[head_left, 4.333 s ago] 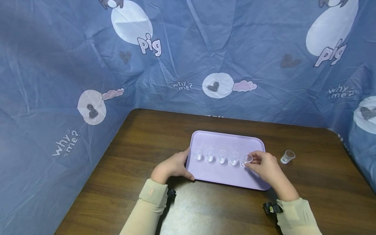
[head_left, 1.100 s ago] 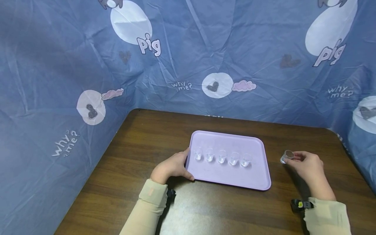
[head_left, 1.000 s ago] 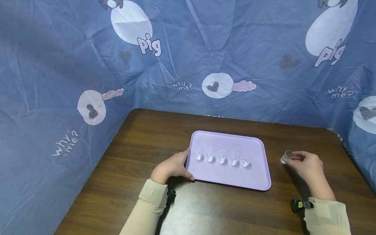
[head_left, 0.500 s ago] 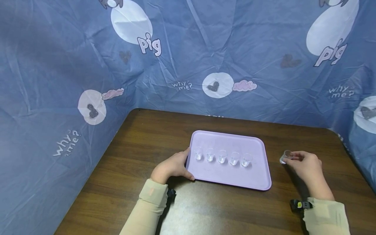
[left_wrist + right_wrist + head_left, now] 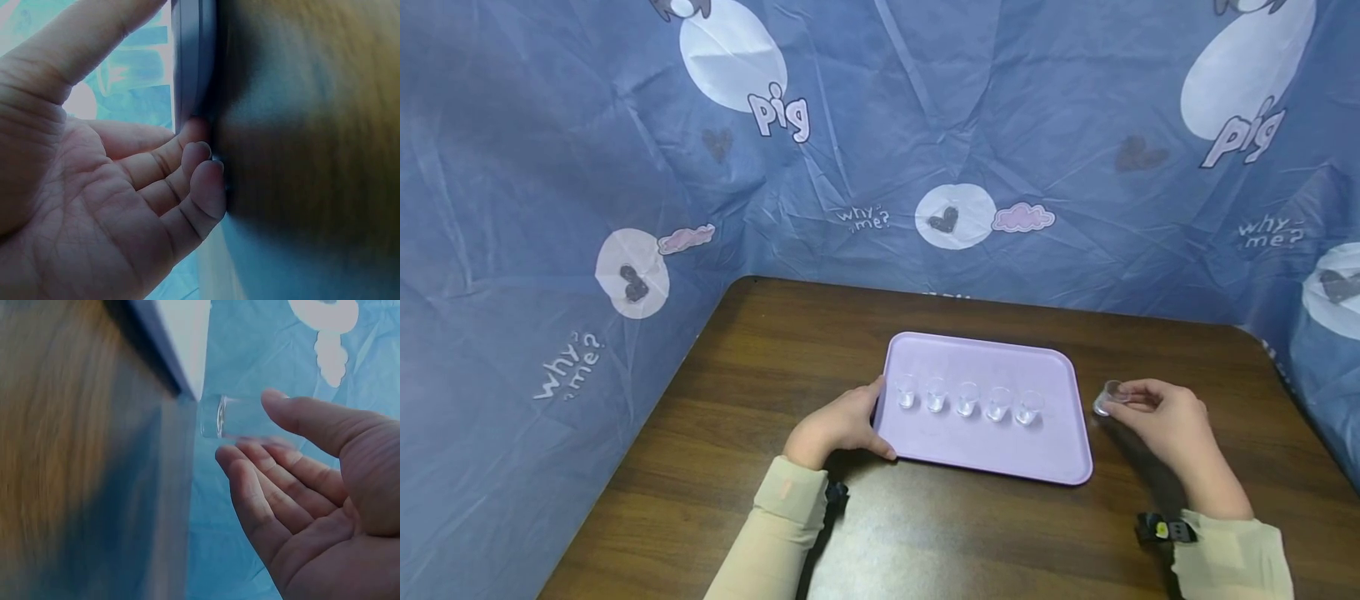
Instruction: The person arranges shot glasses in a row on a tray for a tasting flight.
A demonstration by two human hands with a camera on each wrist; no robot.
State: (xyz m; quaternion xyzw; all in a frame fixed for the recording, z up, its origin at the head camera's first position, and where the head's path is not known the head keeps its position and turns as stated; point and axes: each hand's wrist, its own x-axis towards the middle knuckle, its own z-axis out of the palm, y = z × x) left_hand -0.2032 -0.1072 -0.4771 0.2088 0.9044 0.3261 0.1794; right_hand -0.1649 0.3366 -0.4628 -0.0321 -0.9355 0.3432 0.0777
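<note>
Just off the right edge of the lilac tray (image 5: 977,354), my right hand (image 5: 1176,425) pinches a small clear shot glass (image 5: 1111,398) between thumb and fingers. The right wrist view shows this shot glass (image 5: 228,417) roughly upright and slightly above the wooden table. Several like shot glasses (image 5: 967,400) stand in a row across the tray. At the tray's left end rests my left hand (image 5: 838,429), fingers along the side and thumb by the near corner. In the left wrist view its fingertips (image 5: 208,187) touch the tray's lower edge (image 5: 190,62) and the table.
The wooden table (image 5: 790,333) stretches out on all sides of the tray. A blue printed cloth (image 5: 842,167) hangs behind it and along both sides. Dark wrist cameras (image 5: 1165,529) are strapped on both wrists.
Earlier my right hand let go of a shot glass on the tray and took hold of the one to the right. That glass has since moved left, closer to the tray. The left hand stays put.
</note>
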